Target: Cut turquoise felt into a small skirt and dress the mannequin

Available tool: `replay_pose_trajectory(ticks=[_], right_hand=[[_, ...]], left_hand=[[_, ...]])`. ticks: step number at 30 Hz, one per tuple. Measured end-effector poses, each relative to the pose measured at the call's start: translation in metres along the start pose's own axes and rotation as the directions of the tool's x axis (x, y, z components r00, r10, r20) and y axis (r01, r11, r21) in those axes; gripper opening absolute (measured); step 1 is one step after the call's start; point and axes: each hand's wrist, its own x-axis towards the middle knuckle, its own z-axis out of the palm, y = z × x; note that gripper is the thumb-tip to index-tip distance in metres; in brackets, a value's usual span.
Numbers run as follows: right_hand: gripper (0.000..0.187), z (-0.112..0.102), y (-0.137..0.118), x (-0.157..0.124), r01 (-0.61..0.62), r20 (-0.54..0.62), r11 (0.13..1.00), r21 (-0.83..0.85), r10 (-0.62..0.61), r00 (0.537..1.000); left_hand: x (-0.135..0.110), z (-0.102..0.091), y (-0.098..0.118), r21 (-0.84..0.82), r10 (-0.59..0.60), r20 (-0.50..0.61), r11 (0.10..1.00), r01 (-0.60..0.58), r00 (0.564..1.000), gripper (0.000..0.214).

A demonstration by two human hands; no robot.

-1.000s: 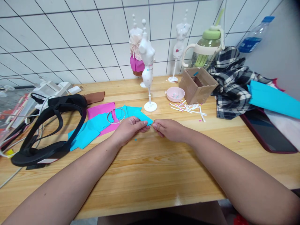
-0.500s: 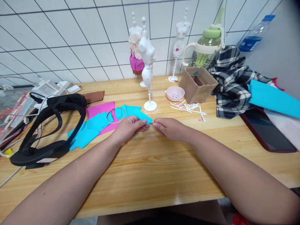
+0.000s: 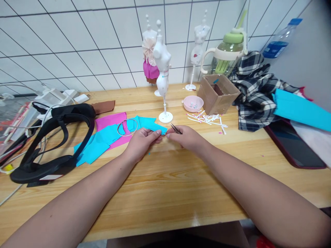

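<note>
My left hand [image 3: 145,140] is closed, its thumb and fingers pinching the end of a bright blue strip [image 3: 157,127] of thin cloth or crepe paper. Close beside it, my right hand [image 3: 183,136] is closed around a small dark metal tool [image 3: 176,128] with two narrow points, which stick up past the fingers; scissors or tweezers, I cannot tell which. The right fingertips are at the strip's right end, and whether they also pinch it is hidden. Left of my hands, a thin ring [image 3: 127,127] rests over more blue pieces [image 3: 97,143] and a magenta piece [image 3: 111,120].
A bare white mannequin [image 3: 162,69] stands behind my hands, with a dressed mannequin [image 3: 150,51] and another [image 3: 199,44] farther back. A pink bowl [image 3: 193,104], cardboard box [image 3: 217,96] and white strips [image 3: 207,119] lie right. A black headset frame [image 3: 57,144] sits left.
The dark metal tool now shows, pointing up from my right hand, where only a small tip showed before. My left hand keeps its pinch on the blue strip.
</note>
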Motion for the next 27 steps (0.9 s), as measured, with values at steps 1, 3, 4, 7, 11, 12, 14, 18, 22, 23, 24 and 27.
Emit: replay_pose_trajectory(ticks=[1,3,4,7,11,12,14,18,22,23,24,27], right_hand=[[0.024,0.001,0.0,0.0,-0.003,-0.006,0.999,0.046,0.004,1.0],[0.027,0.004,0.002,0.0,0.002,-0.034,0.997,0.077,0.001,0.999],[0.027,0.005,0.004,0.001,0.009,-0.052,0.997,0.074,-0.005,0.999],[0.023,0.007,0.007,0.002,0.035,-0.052,0.996,0.08,-0.031,0.998],[0.02,0.004,0.008,0.002,0.049,0.001,0.995,0.09,-0.049,0.999],[0.02,0.003,0.008,0.002,0.046,0.0,0.996,0.078,-0.046,0.999],[0.02,0.002,0.007,0.002,0.045,0.005,0.999,0.028,-0.045,0.999],[0.017,0.003,0.004,0.001,0.042,-0.015,0.994,-0.105,-0.044,0.999],[0.013,0.008,0.003,-0.002,0.074,-0.033,0.995,-0.061,-0.076,0.997],[0.016,0.009,0.003,-0.003,0.098,0.0,0.995,-0.032,-0.098,0.995],[0.018,0.01,0.003,-0.004,0.125,0.044,0.992,-0.001,-0.125,0.991],[0.013,0.01,0.003,-0.008,0.162,0.183,0.984,0.07,-0.172,0.968]], left_hand=[[-0.001,0.001,0.0,0.023,0.007,0.007,1.0,-0.007,1.0,0.03],[-0.003,0.002,0.0,0.051,0.017,0.03,0.999,-0.018,0.999,0.031],[-0.004,0.003,0.001,0.06,0.023,0.036,0.998,-0.025,0.999,0.031],[-0.007,0.006,0.004,0.087,0.041,0.037,0.995,-0.045,0.998,0.03],[-0.005,0.004,0.002,0.092,0.033,0.001,0.995,-0.033,0.999,0.03],[-0.003,0.002,0.002,0.075,0.025,-0.011,0.997,-0.024,1.0,0.03],[-0.001,0.001,0.001,0.018,0.009,-0.026,1.0,-0.008,1.0,0.03],[0.0,0.001,0.005,-0.121,-0.014,-0.021,0.993,0.011,1.0,0.03],[-0.001,0.001,0.008,-0.214,-0.048,-0.024,0.976,0.041,0.999,0.029],[-0.001,0.001,0.009,-0.227,-0.05,-0.026,0.973,0.043,0.998,0.028],[-0.001,0.001,0.009,-0.235,-0.051,-0.026,0.971,0.043,0.998,0.028],[0.0,0.0,0.008,-0.242,-0.048,-0.014,0.969,0.043,0.999,0.026]])
